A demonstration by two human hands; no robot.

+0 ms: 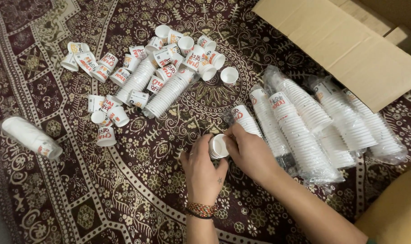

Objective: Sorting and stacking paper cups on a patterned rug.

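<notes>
My left hand [201, 169] and my right hand [250, 151] meet over a patterned carpet, both gripping a short stack of small white paper cups [218, 146] that lies on its side with its mouth facing me. A woven bracelet circles my left wrist. Just right of my hands lie several long stacks of cups in clear plastic sleeves [300, 126]. Farther up the carpet lies a heap of loose printed cups with two unwrapped long stacks [169, 92].
A sleeved cup stack [31, 137] lies alone at the left. An open cardboard box flap [345, 45] covers the upper right. A yellow-brown surface [395, 212] fills the lower right corner. The dark red carpet [101, 194] shows bare at lower left.
</notes>
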